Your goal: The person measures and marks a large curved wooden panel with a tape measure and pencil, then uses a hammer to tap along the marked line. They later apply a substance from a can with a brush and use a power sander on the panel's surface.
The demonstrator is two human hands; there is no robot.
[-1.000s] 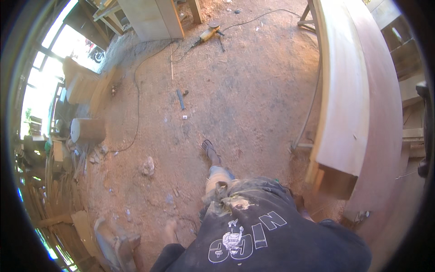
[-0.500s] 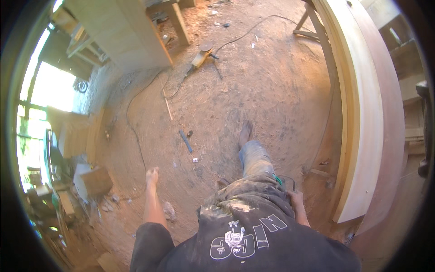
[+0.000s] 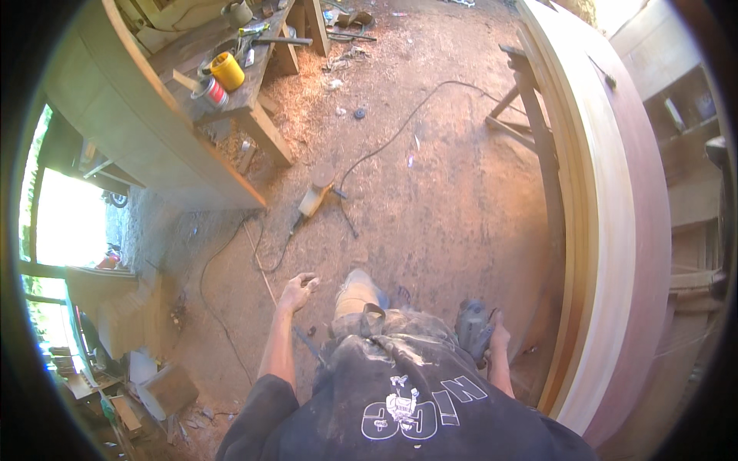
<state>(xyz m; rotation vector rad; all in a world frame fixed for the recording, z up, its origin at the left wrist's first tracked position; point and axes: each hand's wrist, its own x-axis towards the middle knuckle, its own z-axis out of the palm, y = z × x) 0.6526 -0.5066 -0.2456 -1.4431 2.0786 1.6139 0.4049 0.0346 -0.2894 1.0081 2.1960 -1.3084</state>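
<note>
My left hand (image 3: 298, 292) hangs over the floor on the left with its fingers loosely bent and apart, holding nothing. At my right side, my right hand (image 3: 500, 338) is wrapped around a bulky dark grey tool (image 3: 473, 326). My body and the hand hide part of this tool, so its exact kind cannot be made out. Ahead on the floor lies a yellow angle grinder (image 3: 314, 201) with a round disc, nearest to my left hand and apart from it.
A power cord (image 3: 415, 107) runs along the dusty floor. A thin wood strip (image 3: 260, 265) lies ahead. Wooden panels stand at left (image 3: 146, 131) and long boards (image 3: 607, 230) at right, by a trestle (image 3: 530, 115). A bench (image 3: 261, 127) holds a yellow container (image 3: 227, 71) and a can (image 3: 211, 92).
I have stepped forward, bringing the grinder closer and more of the bench into view. My left hand has swung forward and to the right. The grey tool at my right hand shows more.
</note>
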